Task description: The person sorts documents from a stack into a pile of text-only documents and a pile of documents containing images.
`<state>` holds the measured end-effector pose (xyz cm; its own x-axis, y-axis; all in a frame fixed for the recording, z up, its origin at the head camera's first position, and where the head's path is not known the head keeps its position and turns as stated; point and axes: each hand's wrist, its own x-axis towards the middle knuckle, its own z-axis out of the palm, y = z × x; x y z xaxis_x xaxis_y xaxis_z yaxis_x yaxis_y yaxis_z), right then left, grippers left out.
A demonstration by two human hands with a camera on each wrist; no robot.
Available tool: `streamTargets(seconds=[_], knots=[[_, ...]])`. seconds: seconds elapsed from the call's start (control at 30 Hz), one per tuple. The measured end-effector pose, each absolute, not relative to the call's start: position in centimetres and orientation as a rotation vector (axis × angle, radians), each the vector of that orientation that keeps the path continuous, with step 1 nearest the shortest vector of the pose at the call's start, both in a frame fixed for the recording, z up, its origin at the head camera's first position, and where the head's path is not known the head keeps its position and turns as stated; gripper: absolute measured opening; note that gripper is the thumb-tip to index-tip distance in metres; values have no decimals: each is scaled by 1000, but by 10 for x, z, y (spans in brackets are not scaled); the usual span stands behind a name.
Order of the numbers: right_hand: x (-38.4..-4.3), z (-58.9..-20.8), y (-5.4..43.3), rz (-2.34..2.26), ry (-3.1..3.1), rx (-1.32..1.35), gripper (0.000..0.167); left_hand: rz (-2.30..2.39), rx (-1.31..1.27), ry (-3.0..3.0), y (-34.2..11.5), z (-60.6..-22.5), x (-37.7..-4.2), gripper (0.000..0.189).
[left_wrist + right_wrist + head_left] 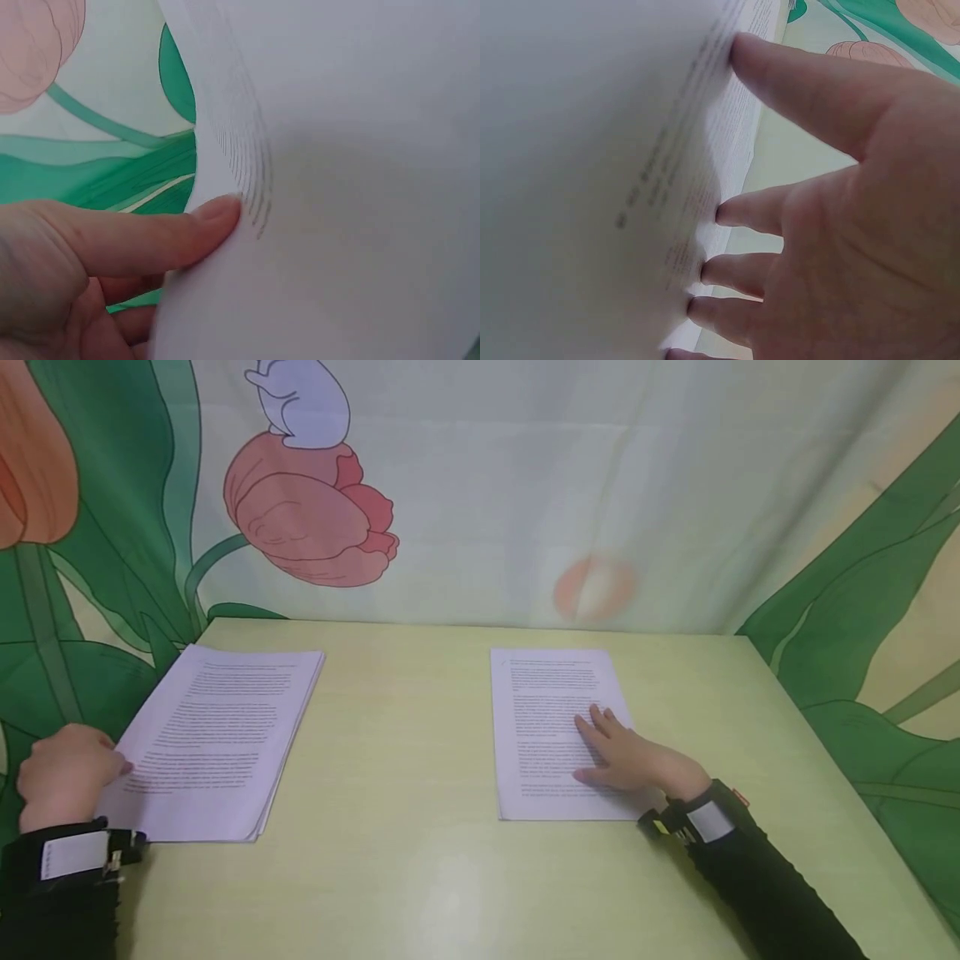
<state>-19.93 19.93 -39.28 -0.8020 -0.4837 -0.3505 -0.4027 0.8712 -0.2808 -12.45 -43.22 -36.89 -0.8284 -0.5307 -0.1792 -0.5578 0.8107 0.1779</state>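
A stack of printed paper [217,710] lies at the left of the table, its sheet edges slightly uneven along the right side. My left hand [71,772] pinches the stack's left edge; in the left wrist view the thumb [214,225] presses on the printed face while the other fingers curl behind the sheet [360,225], which bows upward. Farther right lies a second, thinner-looking lot of printed paper [540,735]. My right hand [626,756] rests on its right side, fingers spread. In the right wrist view the fingertips touch the printed page [630,150].
Both lots lie on a pale yellow-green table [405,760], with a stretch of tabletop between them. Behind the table hangs a light curtain [510,485] printed with flowers and leaves. A black band with a white label [711,821] circles each sleeved wrist.
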Motion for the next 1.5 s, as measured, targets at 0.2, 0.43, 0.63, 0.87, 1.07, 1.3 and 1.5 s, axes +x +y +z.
streamTargets(seconds=[0.2,0.43,0.63,0.87,1.07,1.3,1.5], knots=[[-199,-392,200,-277,2626,-651,84,456,-907,2958,-434,-365,-119,27],[-198,-391,199,-280,2617,-648,84,655,-910,3025,-432,-354,-114,26],[-199,-390,198,-279,2616,-655,84,795,-932,3000,-438,-355,-120,32],[-198,-389,198,-281,2617,-671,83,947,-996,3001,-433,-346,-121,41],[-198,-388,198,-278,2614,-675,83,1092,-1081,3026,-406,-327,-121,46],[-199,-386,197,-295,2612,-673,84,1259,-1097,3029,-372,-323,-129,45],[-205,-383,183,-423,2660,-669,77,1333,-885,3078,-337,-329,-137,43]])
